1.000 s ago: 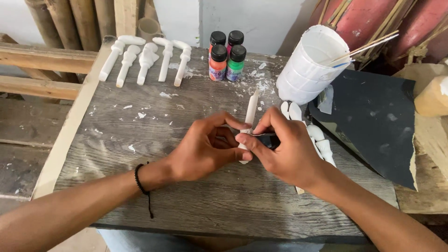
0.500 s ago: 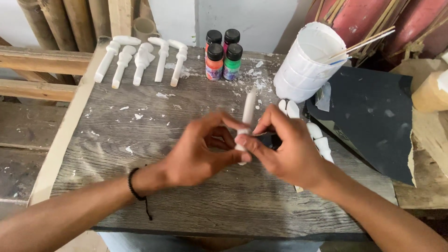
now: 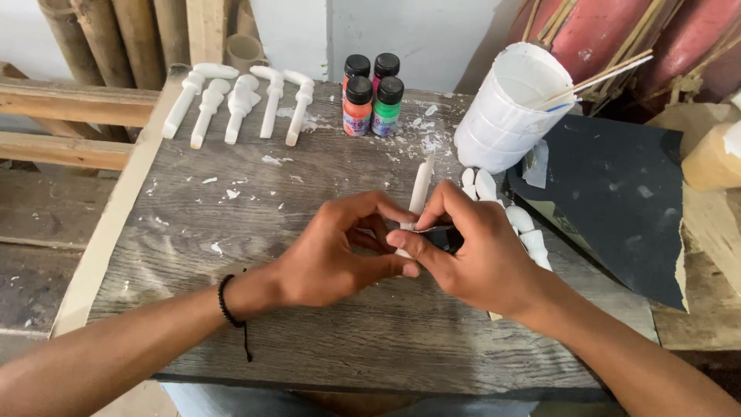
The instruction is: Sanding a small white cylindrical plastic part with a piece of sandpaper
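A white carved peg (image 3: 421,188) is held upright between the left hand (image 3: 340,251) and right hand (image 3: 471,251) above the table (image 3: 231,224). Both grips are closed on its lower end. A dark strip (image 3: 441,234) is pinched in the right fingers.

A weathered grey wooden tabletop (image 3: 231,232) carried everything — its planks were flecked with white chips and dust. Along the far edge lay five white carved pieces (image 3: 239,104) in a row. Beside them stood four small paint bottles (image 3: 373,96) with black caps. To the right stood a white cylindrical container (image 3: 505,116), tilted, with a dark sandpaper sheet (image 3: 617,201) just beyond it.
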